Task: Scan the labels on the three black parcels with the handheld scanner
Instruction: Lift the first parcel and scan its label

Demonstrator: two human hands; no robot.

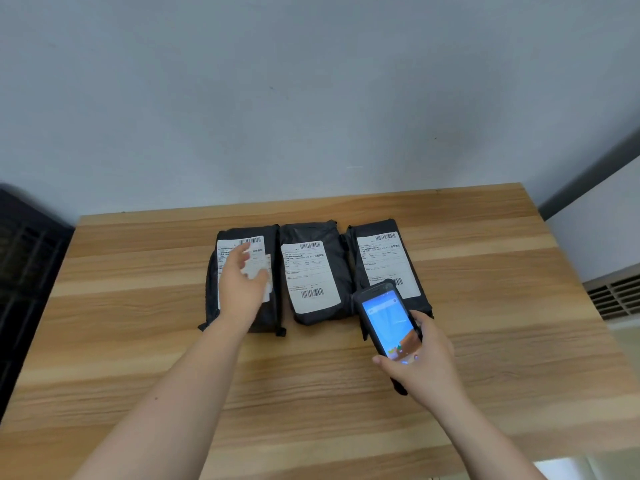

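Three black parcels lie in a row near the far edge of the surface, labels up: the left parcel (pixel 242 278), the middle parcel (pixel 313 273) just beside it, and the right parcel (pixel 386 261) touching or nearly touching the middle one. Each carries a white label with barcodes at top and bottom; the middle label (pixel 308 275) is fully in my view.

My right hand (pixel 424 367) has its grip wrapped around the handheld scanner (pixel 389 322), thumb at the lower edge of the lit screen, fingers pressed along its right side. The scanner's head covers the near left corner of the right parcel. My left hand (pixel 242 282) is over the left parcel with an open, spread grip, holding nothing; whether the palm touches the label I cannot tell.

I judge the step to be lining up a scan. To do it well, I would tilt the scanner's head toward one barcode only, keep the neighbouring labels out of its line, flatten the wrinkled wrapper with the free hand, and move that hand off the code.

The wooden surface (pixel 138 358) has pale and darker planks and is pushed against a plain grey-white wall (pixel 311 98). A dark lattice-like object (pixel 27 254) stands past the left edge, a vent grille (pixel 616 294) past the right.
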